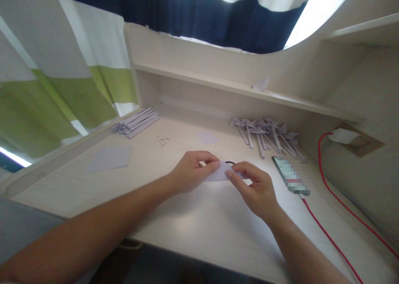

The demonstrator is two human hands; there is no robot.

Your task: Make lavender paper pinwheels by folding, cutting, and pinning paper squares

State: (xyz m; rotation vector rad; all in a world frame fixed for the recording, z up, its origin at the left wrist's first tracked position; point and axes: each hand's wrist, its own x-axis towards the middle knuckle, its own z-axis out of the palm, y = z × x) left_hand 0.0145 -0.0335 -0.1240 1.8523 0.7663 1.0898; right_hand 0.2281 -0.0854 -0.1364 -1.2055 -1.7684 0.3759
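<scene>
Near the tabletop's [77, 197] back-left corner we see paper tubes [137, 123]; inward of the front edge, our left grip [191, 172] pinches a paper sheet [217, 175], our right grip [258, 187] its right end. We judge folding in hand; the next move calls for aligned edges.

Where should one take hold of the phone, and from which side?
Probably by the middle of its long edges, from above: the phone lies flat, and a red cable runs from its near end, which is better left alone. The right hand is nearest.
</scene>
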